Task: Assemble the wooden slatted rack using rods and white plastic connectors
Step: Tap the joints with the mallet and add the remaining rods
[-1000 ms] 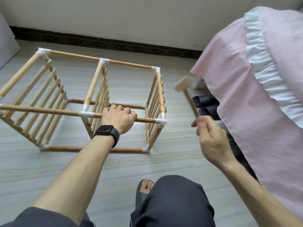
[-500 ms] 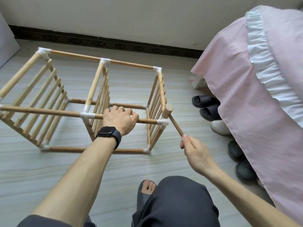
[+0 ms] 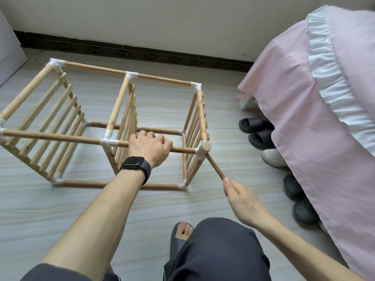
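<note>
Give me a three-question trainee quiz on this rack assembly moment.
1. True or false: the left hand grips the upper front rod of the rack.
2. The right hand holds: A) a mallet; B) a screwdriver; C) a loose slat.
3. Fill in: the mallet's head is at a white corner ____.
Key: 1 true; 2 A; 3 connector.

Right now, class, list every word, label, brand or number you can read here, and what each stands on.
No text can be read.
The watch face is dark; the wooden rack, white connectors, mallet and slippers show no print.
</note>
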